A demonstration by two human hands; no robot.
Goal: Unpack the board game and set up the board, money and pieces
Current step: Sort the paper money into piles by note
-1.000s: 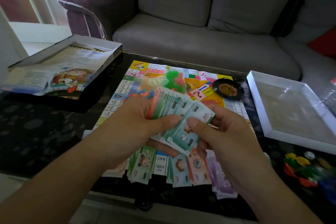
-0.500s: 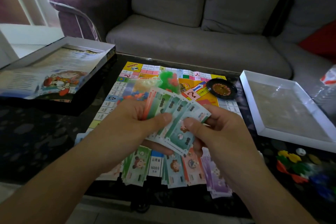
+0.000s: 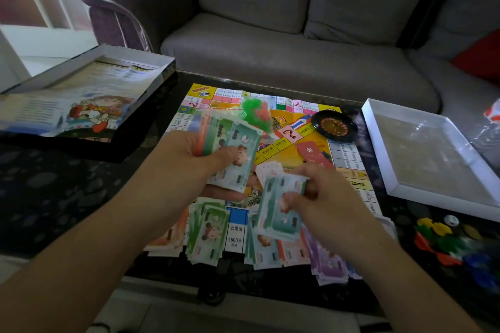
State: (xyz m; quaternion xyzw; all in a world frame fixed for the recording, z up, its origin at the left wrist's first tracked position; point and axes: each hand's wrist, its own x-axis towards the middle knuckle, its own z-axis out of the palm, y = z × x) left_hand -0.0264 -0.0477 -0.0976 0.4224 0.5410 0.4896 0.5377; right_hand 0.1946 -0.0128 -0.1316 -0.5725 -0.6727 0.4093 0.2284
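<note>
Over the board — left hand gripping banknotes; right hand's fingers pinching teal notes.

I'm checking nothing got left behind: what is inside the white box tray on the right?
The white box tray shows only a bare greyish floor with glare; no game parts are visible inside. Crinkled clear plastic overlaps its far right edge, so that corner is hidden.

- Left hand grips a fanned stack of green and orange paper play notes
- Right hand pinches a few teal paper notes just above sorted note piles lining the near edge of the colourful square game board
- Small black roulette wheel sits on the board
</note>
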